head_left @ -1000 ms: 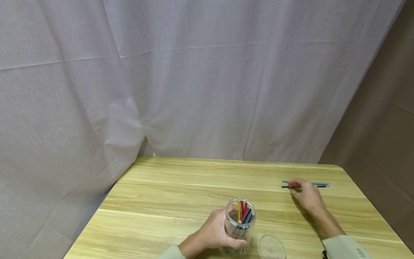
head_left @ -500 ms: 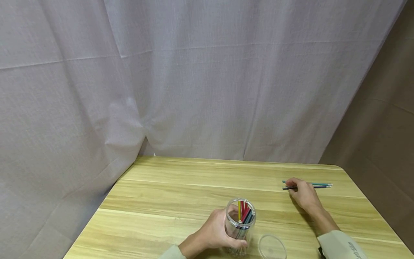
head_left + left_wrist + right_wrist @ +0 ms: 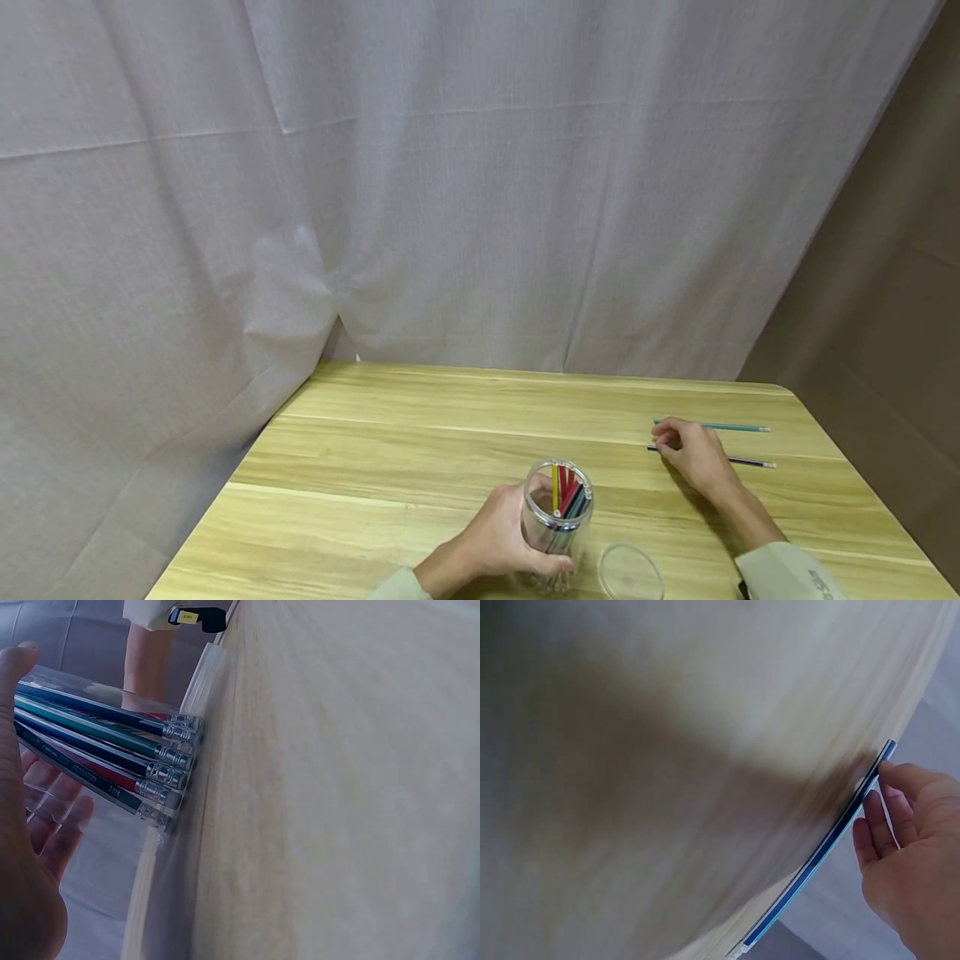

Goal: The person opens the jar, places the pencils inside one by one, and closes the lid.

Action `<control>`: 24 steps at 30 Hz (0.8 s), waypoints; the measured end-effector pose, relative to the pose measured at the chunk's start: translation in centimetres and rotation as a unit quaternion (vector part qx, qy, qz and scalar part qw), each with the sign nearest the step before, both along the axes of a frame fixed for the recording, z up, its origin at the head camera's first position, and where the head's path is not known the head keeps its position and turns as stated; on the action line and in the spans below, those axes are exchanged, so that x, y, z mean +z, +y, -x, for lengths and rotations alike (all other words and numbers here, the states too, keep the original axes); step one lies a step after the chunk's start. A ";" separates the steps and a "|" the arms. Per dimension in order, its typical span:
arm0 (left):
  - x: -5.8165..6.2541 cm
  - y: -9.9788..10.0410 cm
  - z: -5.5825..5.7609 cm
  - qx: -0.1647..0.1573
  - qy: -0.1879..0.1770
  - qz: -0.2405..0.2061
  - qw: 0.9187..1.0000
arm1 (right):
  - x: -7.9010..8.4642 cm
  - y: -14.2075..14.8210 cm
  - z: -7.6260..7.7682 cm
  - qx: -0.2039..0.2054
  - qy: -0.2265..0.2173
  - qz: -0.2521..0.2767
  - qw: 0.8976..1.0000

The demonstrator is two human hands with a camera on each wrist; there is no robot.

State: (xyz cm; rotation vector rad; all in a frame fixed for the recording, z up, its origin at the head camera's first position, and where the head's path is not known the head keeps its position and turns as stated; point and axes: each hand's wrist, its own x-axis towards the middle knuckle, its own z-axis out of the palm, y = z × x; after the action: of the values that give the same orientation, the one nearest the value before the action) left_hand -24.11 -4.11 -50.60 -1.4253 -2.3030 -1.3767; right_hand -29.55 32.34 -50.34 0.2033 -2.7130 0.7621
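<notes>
My left hand grips a clear cylindrical jar from its left side, thumb across the front. Inside the jar stand several pencils, with yellow, red, dark and teal barrels; their eraser ends point down in the left wrist view. Over at the right, my right hand pinches a dark blue pencil near one end, the thumb right at its barrel. That pencil lies low along the table surface. Just beyond it, a teal pencil lies on the table, partly hidden by the hand.
A clear round lid lies on the wooden table, right of the jar near the front. Grey curtains hang behind the table's far edge, and a brown one hangs along the right.
My right hand has drawn the dark blue pencil toward me, away from the teal one, so a wider gap lies between them. The left hand and jar have stayed still.
</notes>
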 end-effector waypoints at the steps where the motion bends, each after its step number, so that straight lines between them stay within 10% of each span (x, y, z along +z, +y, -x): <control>1: 0.0 0.0 0.0 0.001 0.000 0.000 1.000 | 0.1 -0.2 -0.1 0.002 0.000 -0.001 1.000; 24: 0.1 0.1 0.0 0.000 -0.011 0.001 1.000 | 0.1 -2.4 -0.8 0.028 0.030 -0.001 0.999</control>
State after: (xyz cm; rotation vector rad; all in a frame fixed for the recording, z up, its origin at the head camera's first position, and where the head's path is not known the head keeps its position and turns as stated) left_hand -24.09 -4.06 -50.53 -1.4181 -2.3178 -1.3964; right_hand -28.80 29.99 -50.23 0.2999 -2.6614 0.7575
